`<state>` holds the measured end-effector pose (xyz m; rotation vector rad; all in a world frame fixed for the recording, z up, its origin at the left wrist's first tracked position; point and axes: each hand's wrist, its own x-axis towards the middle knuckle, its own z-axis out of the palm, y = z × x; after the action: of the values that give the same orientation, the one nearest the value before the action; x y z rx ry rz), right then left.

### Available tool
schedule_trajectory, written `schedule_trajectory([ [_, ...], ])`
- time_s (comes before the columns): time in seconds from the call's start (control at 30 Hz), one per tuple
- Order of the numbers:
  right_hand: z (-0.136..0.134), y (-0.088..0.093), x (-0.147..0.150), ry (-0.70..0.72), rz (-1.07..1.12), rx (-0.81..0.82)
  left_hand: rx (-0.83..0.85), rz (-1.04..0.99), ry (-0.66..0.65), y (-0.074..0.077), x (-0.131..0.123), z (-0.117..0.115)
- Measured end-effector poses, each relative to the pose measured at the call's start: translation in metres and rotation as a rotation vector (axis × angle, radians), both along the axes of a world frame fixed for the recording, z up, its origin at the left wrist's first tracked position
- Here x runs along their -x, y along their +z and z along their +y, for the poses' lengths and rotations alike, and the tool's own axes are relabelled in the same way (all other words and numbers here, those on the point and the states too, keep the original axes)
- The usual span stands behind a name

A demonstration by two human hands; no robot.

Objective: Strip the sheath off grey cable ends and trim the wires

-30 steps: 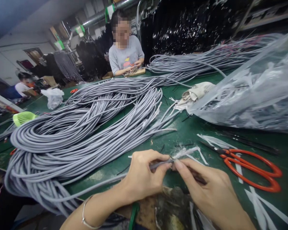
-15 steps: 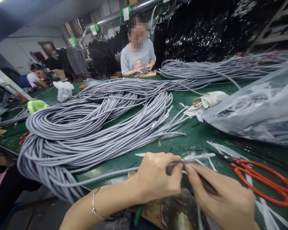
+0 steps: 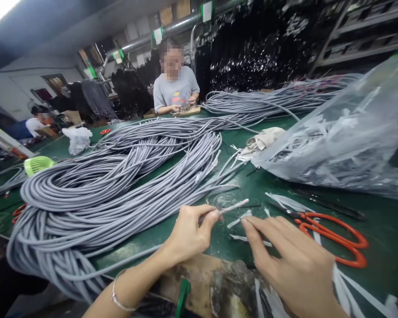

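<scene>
My left hand (image 3: 194, 227) pinches a grey cable (image 3: 132, 256) between thumb and fingers near its end. Beyond the fingertips sticks out the cable's bared whitish core (image 3: 235, 206), with fine loose strands fanned beside it. My right hand (image 3: 285, 260) is apart from the cable, to its right, thumb tip and forefinger close together. Whatever those fingertips hold, if anything, cannot be made out. A white strip (image 3: 237, 221) lies at the fingertips. Just beyond this hand rest orange-handled scissors (image 3: 334, 229) on the green table (image 3: 248, 176).
Large coils of grey cable (image 3: 86, 185) cover the left and middle. A clear plastic bag (image 3: 334, 145) of scraps stands right, beside a pale cloth glove (image 3: 263, 140). A wooden board (image 3: 199, 274) is at the near edge. A person (image 3: 176, 88) works across the table.
My right hand has drawn away from the cable end towards the right. My left hand still holds the cable, and its whitish end shows more clearly. The camera view has shifted.
</scene>
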<state>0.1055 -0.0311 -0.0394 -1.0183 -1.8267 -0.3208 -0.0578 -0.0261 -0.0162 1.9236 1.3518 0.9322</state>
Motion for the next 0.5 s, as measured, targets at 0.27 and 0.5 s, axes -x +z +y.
schedule_trajectory([
  [0.27,-0.0014,-0.0003,0.0026,0.005,-0.033,0.026,0.022,0.018,-0.043,-0.0008,-0.0005,-0.0059],
  [0.5,-0.0078,0.0071,0.0048,0.329,0.135,0.124,0.102,-0.058,-0.074,0.0018,0.0005,-0.001],
])
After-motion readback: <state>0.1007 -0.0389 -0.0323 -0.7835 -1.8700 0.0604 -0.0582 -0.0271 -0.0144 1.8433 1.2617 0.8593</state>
